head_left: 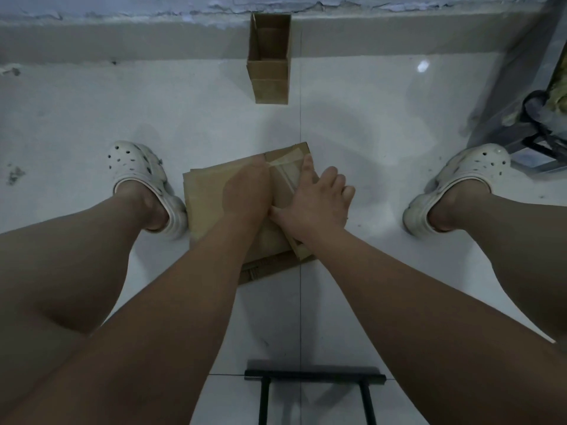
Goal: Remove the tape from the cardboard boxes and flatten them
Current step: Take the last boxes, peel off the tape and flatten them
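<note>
The flattened cardboard [205, 207] lies on the floor [368, 142] directly under both hands, a stack of flat brown sheets reaching out to the left of the left hand and a little beyond both sets of fingertips. The left hand [247, 191] lies palm down on it, fingers straight and together, blurred. The right hand [317, 205] rests palm down just beside it, thumb touching the left hand, forefinger stretched forward, the other fingers loosely bent near the stack's right edge. A strip of clear tape [287, 171] sits on the cardboard between the two hands' fingertips. Well beyond the hands, an open cardboard box [270, 72] stands against the wall
</note>
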A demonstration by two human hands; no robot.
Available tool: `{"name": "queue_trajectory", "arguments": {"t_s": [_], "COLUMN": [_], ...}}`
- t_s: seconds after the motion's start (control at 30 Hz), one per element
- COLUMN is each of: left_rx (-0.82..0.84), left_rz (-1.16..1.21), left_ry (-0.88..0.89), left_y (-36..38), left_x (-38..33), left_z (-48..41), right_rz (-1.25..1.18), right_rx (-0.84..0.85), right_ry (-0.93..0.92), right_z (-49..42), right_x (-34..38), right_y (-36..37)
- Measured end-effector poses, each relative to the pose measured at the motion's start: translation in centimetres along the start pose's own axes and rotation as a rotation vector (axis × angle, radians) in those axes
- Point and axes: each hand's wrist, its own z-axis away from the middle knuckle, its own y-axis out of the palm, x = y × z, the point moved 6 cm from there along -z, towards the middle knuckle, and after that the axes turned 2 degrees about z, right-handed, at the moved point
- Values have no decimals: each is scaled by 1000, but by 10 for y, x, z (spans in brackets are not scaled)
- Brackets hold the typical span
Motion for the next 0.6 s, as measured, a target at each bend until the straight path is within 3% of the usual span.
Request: {"name": "queue_trajectory", "arguments": {"t_s": [0.3,0.47,0.6], "left_rx": [-120,66,109], "left_rz": [177,134,116], "left_ry": [-126,-106,-77], "left_y": [-18,-14,-15], "left_x": [7,0,1], "left_z": [1,-18,-25], "right_rz": [7,-18,-67], "right_rx": [32,114,122], "right_ry": [-55,-74,-84], "right_z": [-2,-7,-7], "right_x": [-5,-22,-25], "right_y": [6,15,21]}}
